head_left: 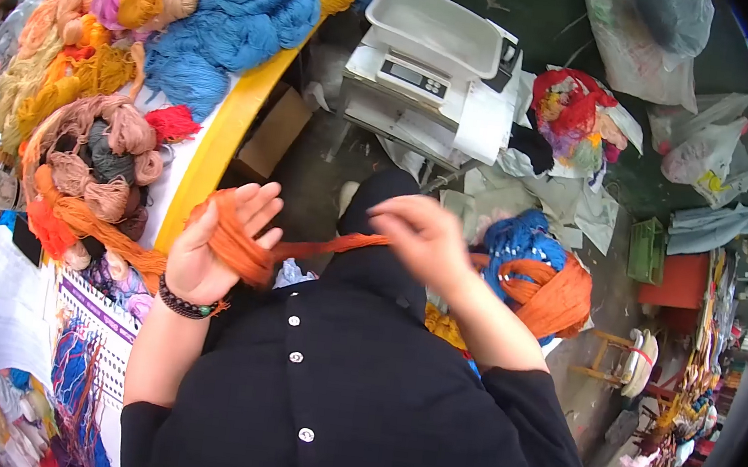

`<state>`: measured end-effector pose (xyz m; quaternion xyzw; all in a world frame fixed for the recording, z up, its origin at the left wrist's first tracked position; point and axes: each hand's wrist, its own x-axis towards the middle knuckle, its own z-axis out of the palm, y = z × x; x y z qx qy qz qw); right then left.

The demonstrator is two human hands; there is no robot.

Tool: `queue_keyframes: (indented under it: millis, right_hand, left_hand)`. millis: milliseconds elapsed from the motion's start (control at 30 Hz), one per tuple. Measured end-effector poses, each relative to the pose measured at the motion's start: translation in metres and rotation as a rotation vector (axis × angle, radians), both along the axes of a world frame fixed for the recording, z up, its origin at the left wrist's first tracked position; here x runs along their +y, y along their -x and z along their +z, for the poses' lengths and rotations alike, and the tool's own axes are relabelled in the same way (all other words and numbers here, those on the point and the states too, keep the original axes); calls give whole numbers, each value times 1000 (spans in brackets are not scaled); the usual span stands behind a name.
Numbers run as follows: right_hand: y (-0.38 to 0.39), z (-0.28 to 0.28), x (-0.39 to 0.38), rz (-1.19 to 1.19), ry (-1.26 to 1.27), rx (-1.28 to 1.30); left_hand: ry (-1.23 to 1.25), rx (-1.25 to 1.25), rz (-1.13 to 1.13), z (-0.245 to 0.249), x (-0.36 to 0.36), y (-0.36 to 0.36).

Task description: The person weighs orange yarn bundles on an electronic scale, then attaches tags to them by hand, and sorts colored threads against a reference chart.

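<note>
Orange yarn (pixel 245 251) is looped round my left hand (pixel 224 233), which is held palm up with its fingers stretched. From that loop a thin orange strand (pixel 326 247) runs across my lap to my right hand (pixel 429 240). My right hand is slightly blurred, with bent fingers drawn together at the strand; its palm is hidden. Beyond the right hand, the strand leads toward an orange skein (pixel 560 296), which lies with blue yarn (pixel 516 240) to the right of my lap.
A table with a yellow edge (pixel 195 167) on the left bears heaped yarn, including blue skeins (pixel 242 11). Ahead stands a weighing scale (pixel 428 46) on a small stand. Multicoloured yarn (pixel 576 118) lies to its right. Further right are a green crate (pixel 646 251) and a stool (pixel 609 353).
</note>
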<state>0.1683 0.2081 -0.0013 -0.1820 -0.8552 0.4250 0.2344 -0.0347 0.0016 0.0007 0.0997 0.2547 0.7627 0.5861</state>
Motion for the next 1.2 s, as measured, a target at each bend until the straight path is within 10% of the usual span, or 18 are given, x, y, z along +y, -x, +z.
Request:
queue_keyframes:
  millis: [167,333,633,1033,1133,1200]
  right_hand:
    - [80,30,-64,382,693,71]
    - [96,42,-67,431,895,-300]
    - [89,36,-58,368,1054,-37]
    - [87,12,-57,303,922,-119]
    - [79,28,-46,388,1431,113]
    - [58,61,-18,355,1491,240]
  left_hand:
    - [-20,229,37,26,11,-11]
    - [164,435,184,34,9,-19]
    - [108,152,175,26,3,-10]
    - [229,495,271,7,7,-24]
    - [198,574,232,23,7,-19]
    - [-27,154,164,33,-10,-4]
